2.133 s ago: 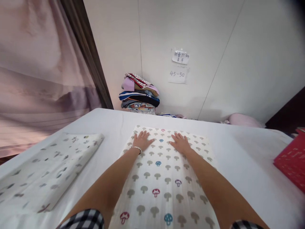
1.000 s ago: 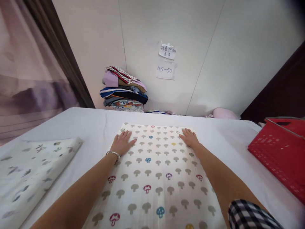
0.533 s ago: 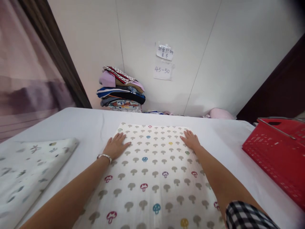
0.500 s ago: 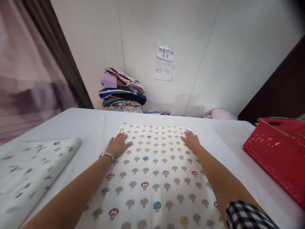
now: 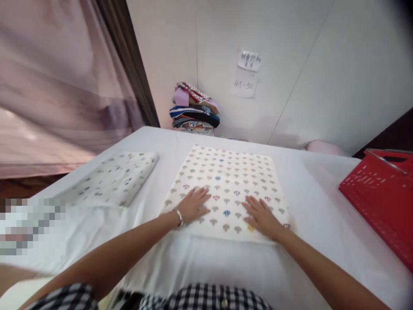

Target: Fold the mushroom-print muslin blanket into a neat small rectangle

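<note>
A white cloth printed with mushrooms (image 5: 232,170) lies folded flat on the white-covered table (image 5: 309,206). My left hand (image 5: 193,205) rests flat on its near left part, fingers outstretched, a pale bracelet at the wrist. On the near right part my right hand (image 5: 263,216) lies palm down with its fingers spread. Neither hand grips anything. Beside the mushroom cloth on the left is another folded white cloth with a dark leaf-like print (image 5: 118,178), apart from both hands.
A red plastic basket (image 5: 380,193) with a metal handle stands at the right. Behind the table's far edge rises a stack of folded fabrics (image 5: 195,110) against the wall. Paper notes (image 5: 244,86) are stuck there. A pink curtain (image 5: 64,86) hangs at the left.
Both hands have slid from the mushroom cloth's far side edges toward its near part and closer together. The view has shifted left and shows the table's near edge.
</note>
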A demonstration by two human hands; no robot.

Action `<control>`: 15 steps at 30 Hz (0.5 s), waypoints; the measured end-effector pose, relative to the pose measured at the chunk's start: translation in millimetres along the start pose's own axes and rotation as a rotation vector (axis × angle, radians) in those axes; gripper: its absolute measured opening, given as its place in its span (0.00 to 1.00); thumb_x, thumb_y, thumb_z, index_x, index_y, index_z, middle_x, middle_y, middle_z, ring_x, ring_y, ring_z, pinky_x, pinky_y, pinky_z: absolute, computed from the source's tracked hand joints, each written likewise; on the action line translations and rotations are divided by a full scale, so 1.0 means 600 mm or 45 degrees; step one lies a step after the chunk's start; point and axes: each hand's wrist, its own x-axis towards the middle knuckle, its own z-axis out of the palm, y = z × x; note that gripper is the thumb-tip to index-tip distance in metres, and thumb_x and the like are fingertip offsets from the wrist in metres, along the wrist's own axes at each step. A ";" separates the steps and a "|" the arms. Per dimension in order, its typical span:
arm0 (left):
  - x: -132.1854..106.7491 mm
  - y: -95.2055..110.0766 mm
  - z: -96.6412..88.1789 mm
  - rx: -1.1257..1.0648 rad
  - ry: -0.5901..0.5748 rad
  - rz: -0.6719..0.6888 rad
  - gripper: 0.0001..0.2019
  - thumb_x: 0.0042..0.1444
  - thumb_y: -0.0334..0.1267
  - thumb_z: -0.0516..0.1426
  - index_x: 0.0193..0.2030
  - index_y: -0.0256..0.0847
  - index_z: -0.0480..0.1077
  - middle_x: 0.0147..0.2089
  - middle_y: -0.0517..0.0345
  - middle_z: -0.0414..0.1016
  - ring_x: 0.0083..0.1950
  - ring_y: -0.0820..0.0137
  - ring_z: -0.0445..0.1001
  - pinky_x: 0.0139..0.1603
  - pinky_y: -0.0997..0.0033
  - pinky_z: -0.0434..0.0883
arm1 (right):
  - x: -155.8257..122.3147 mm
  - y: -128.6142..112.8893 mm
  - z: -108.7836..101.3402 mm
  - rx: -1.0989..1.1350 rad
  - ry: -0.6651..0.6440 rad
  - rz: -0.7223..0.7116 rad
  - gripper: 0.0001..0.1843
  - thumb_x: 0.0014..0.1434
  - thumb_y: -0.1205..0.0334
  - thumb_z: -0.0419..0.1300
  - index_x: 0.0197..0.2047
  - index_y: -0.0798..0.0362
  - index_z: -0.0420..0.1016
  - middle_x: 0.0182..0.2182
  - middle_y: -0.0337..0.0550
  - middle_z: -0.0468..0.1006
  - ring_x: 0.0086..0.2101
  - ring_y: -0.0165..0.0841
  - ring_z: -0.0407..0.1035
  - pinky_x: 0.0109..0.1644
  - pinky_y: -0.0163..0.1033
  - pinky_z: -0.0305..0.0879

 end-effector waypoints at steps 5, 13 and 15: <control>-0.057 -0.011 -0.009 0.013 0.016 -0.261 0.27 0.59 0.52 0.48 0.63 0.46 0.56 0.68 0.53 0.51 0.68 0.61 0.48 0.66 0.53 0.47 | -0.039 0.014 0.010 -0.046 0.031 0.147 0.32 0.62 0.42 0.39 0.65 0.46 0.51 0.67 0.40 0.41 0.65 0.39 0.35 0.66 0.51 0.34; -0.163 0.032 -0.004 -0.208 0.260 -0.138 0.23 0.58 0.52 0.50 0.55 0.42 0.67 0.61 0.52 0.63 0.62 0.63 0.60 0.63 0.58 0.57 | -0.107 -0.015 -0.007 0.120 0.174 0.055 0.27 0.63 0.45 0.39 0.56 0.48 0.67 0.59 0.43 0.63 0.60 0.40 0.51 0.62 0.46 0.50; -0.164 0.055 0.006 -0.216 0.293 -0.076 0.23 0.56 0.51 0.53 0.54 0.41 0.68 0.61 0.51 0.64 0.62 0.62 0.60 0.63 0.57 0.57 | -0.100 -0.046 -0.007 0.158 0.215 -0.080 0.27 0.63 0.46 0.40 0.55 0.48 0.69 0.56 0.42 0.66 0.59 0.40 0.54 0.62 0.46 0.50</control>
